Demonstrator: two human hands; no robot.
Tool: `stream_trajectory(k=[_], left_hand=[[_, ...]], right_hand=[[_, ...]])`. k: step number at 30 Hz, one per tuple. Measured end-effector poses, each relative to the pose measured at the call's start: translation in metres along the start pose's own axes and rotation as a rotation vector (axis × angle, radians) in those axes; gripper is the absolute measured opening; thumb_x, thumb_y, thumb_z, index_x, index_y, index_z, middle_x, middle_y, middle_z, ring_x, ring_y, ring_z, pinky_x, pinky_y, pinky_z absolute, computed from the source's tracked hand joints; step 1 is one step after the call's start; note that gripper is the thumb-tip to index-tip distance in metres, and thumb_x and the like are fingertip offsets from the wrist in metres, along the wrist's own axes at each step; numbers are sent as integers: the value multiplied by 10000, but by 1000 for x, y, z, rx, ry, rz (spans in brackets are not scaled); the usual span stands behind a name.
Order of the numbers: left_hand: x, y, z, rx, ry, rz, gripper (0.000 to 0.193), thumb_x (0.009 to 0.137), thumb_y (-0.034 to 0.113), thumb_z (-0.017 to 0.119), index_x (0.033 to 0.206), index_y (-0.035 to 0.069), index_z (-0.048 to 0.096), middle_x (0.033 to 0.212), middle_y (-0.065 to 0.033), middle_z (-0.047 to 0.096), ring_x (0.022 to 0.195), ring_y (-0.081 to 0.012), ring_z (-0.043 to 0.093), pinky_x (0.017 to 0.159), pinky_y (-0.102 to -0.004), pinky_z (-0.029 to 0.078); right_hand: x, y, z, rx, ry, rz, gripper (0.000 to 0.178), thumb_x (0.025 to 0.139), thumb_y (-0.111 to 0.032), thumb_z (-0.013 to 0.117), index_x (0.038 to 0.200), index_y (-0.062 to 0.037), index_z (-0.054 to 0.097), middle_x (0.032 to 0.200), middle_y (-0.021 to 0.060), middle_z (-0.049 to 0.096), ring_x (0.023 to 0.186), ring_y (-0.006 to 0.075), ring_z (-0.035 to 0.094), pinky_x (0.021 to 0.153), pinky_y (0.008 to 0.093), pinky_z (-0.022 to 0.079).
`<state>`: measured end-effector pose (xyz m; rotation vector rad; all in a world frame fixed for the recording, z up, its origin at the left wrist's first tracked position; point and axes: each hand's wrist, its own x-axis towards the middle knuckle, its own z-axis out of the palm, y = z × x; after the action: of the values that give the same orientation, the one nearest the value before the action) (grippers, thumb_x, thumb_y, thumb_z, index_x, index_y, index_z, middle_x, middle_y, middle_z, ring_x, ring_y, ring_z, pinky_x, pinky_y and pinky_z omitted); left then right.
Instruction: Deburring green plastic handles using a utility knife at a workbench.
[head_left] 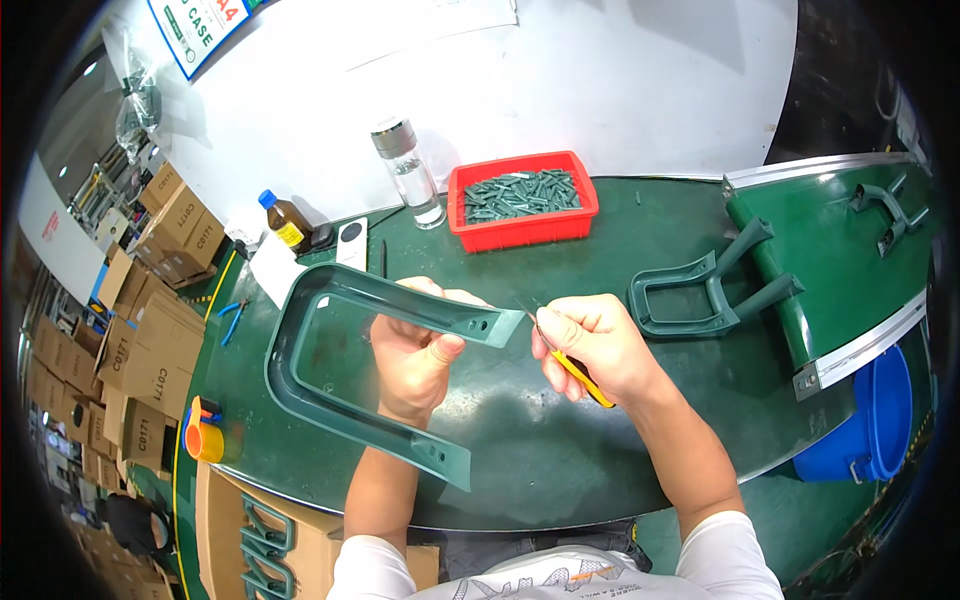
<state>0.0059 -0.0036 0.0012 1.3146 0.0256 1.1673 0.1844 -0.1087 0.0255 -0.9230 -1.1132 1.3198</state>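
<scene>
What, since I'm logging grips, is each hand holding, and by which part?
Left hand: green U-shaped piece, by its upper bar. Right hand: yellow tool, by its handle.

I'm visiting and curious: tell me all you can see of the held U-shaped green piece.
The U-shaped green piece looks like smooth, shiny plastic, channelled between raised edges. Its bend lies to the left; its legs reach right, each with small holes near its slanted end. The left hand grips the upper leg, holding the piece above the table. The tip of a yellow-handled tool is close to that leg's end; whether they touch is unclear.
</scene>
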Motion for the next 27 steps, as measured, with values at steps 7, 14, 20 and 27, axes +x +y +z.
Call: stream_trajectory(k=[7, 14, 20, 27], left_hand=[[2, -2, -2, -18, -60, 76, 419, 783, 66, 735, 1108, 3, 477, 937, -211, 648, 888, -284, 646, 752, -354, 529], [2, -2, -1, -20, -67, 75, 426, 786, 70, 734, 1116, -2, 475, 918, -196, 647, 890, -290, 646, 752, -359, 527], [5, -4, 5, -32, -75, 47, 449, 770, 94, 753, 1109, 5, 473, 916, -166, 647, 893, -276, 642, 777, -380, 524], [-1, -5, -48, 460, 266, -163, 423, 759, 171, 761, 1061, 0, 520, 968, -114, 650, 841, -185, 630, 738, -320, 511]], right_hand=[[0, -1, 1, -20, 10, -3, 356, 963, -304, 504, 752, -27, 576, 525, 39, 547, 393, 69, 468, 380, 202, 372], [0, 0, 1, -33, 3, -3, 362, 961, -318, 509, 755, -27, 576, 526, 36, 546, 393, 69, 466, 380, 203, 371], [-2, 1, -6, 27, -61, 2, 365, 958, -322, 513, 748, -30, 577, 527, 32, 545, 391, 71, 465, 380, 203, 372], [8, 18, 10, 107, -653, -429, 244, 869, -128, 584, 694, 42, 595, 522, 83, 564, 387, 145, 498, 370, 273, 382]])
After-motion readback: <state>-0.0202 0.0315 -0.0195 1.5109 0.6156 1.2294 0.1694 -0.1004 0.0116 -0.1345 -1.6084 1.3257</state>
